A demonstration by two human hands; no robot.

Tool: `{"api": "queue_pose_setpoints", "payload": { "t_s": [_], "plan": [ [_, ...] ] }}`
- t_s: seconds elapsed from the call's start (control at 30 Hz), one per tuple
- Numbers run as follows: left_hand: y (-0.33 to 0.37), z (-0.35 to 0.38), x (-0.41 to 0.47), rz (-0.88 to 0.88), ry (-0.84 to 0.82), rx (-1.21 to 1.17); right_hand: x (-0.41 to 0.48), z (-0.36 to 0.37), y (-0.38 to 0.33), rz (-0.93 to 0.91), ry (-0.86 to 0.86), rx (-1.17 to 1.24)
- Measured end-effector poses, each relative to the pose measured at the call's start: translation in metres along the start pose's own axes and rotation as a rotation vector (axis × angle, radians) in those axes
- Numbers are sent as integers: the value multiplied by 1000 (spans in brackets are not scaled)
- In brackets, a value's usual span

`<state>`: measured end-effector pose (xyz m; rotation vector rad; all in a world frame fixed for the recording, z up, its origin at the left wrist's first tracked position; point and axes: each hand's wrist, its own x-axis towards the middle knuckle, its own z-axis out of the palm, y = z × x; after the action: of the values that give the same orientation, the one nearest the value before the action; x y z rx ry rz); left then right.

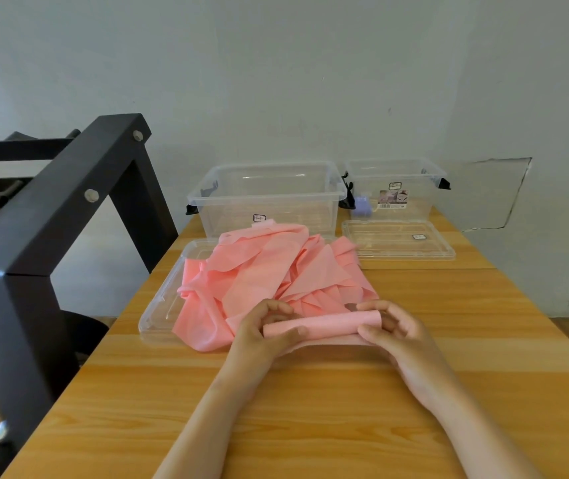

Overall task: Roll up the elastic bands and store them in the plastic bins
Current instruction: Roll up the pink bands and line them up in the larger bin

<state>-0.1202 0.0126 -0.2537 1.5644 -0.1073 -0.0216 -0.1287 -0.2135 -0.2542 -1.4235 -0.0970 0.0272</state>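
Your left hand (263, 337) and right hand (393, 335) each curl round one end of pink roll (328, 323), mid-tabletop, touching loose pile (258, 271). Risks: unrolled tail likely snags in pile, ends telescope, stretchy roll springs open if you slacken. Bin (265, 198) at far edge.

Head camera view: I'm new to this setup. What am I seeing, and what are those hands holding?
No machine here: a person wears one wide-angle camera on the head, looking down at their bare hands. The left hand and right hand each hold one end of a partly rolled pink elastic band on the wooden table. Behind it lies a pile of pink bands, partly on a clear lid. Further back stand a large clear bin and a smaller clear bin, both open, with a second lid in front of the smaller.
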Motion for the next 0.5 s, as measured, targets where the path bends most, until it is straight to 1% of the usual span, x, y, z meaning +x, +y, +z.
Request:
{"api": "queue_pose_setpoints", "payload": {
  "t_s": [0.1,0.17,0.33,0.43,0.5],
  "plan": [
    [2,1,-1,18,12,-13,0,1,1,37,19,-68],
    [3,2,-1,14,16,-11,0,1,0,27,46,-101],
    [-2,2,1,-42,37,-57,-2,1,-3,-65,68,-77],
    [-4,2,3,-68,22,-129,0,-1,0,-64,69,-67],
    [-3,2,4,-51,22,-138,2,0,2,-53,73,-49]
  ]
}}
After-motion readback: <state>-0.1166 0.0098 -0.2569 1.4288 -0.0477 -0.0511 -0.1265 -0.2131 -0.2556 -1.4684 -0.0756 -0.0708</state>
